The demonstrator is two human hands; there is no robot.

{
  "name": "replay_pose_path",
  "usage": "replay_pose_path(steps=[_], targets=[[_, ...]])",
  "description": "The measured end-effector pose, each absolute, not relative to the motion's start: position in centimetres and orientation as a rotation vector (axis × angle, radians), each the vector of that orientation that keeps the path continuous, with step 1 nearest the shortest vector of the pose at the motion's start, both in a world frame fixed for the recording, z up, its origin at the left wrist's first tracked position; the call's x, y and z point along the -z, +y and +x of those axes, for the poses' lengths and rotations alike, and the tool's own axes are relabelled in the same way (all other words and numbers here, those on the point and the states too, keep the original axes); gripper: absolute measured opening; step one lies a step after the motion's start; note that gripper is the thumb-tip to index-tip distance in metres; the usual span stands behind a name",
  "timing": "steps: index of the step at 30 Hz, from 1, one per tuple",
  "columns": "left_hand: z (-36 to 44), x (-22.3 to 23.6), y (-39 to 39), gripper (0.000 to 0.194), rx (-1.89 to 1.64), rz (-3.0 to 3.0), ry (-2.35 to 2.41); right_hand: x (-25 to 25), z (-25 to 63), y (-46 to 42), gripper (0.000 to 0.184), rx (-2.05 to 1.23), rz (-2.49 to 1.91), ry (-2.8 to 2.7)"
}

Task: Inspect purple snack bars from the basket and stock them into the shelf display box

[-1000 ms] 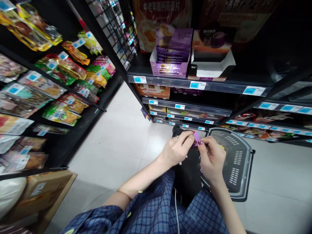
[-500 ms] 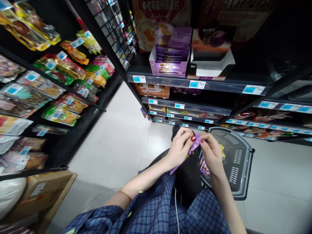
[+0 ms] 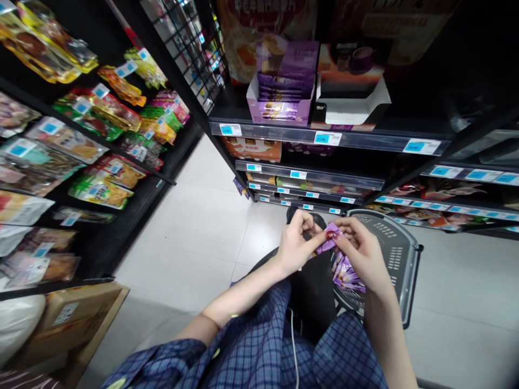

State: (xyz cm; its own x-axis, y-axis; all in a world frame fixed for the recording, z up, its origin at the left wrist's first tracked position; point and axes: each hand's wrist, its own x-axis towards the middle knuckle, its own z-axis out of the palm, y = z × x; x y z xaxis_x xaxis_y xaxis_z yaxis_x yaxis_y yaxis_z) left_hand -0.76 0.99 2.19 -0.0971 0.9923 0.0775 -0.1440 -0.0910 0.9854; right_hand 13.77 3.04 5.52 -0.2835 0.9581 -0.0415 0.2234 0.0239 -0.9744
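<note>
Between my two hands is a small purple sachet (image 3: 325, 241), held above my knee. My left hand (image 3: 297, 246) pinches its left part between thumb and fingers. On the other side, my right hand (image 3: 359, 249) grips its right end, thumb pressed near the left thumb. Part of the sachet is covered by the fingers. Below my right hand, several purple sachets (image 3: 346, 274) lie in a grey plastic basket (image 3: 406, 281) on the floor. The right hand and forearm hide some of the basket.
Ahead, a black shelf (image 3: 267, 129) bears an open purple box (image 3: 279, 111) of sachets and a dark display box (image 3: 351, 116). Bagged snacks (image 3: 101, 189) fill the left shelving. A cardboard box (image 3: 60, 324) stands at the lower left. Pale floor tiles (image 3: 194, 227) lie between.
My fingers have shifted on the sachet, and its end no longer shows below my left hand. The right hand has moved slightly right. More purple sachets show in the basket; the yellow ones are now hidden.
</note>
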Motion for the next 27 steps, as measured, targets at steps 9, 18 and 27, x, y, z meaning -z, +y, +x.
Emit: replay_pose_path(steps=[9,18,27], targets=[[-1.9,-2.4,0.9,0.024,-1.187,1.518,1.143,-4.8,13.5,2.5,0.017,-0.98,-1.309,-1.669],[-2.8,-3.7,1.2,0.023,-0.641,1.622,1.114,-4.5,14.2,3.5,0.014,-0.485,-1.239,-2.066],[-3.1,-3.2,1.7,0.026,-0.451,1.481,1.01,-4.1,14.3,4.3,0.016,-0.469,-1.285,-2.095]])
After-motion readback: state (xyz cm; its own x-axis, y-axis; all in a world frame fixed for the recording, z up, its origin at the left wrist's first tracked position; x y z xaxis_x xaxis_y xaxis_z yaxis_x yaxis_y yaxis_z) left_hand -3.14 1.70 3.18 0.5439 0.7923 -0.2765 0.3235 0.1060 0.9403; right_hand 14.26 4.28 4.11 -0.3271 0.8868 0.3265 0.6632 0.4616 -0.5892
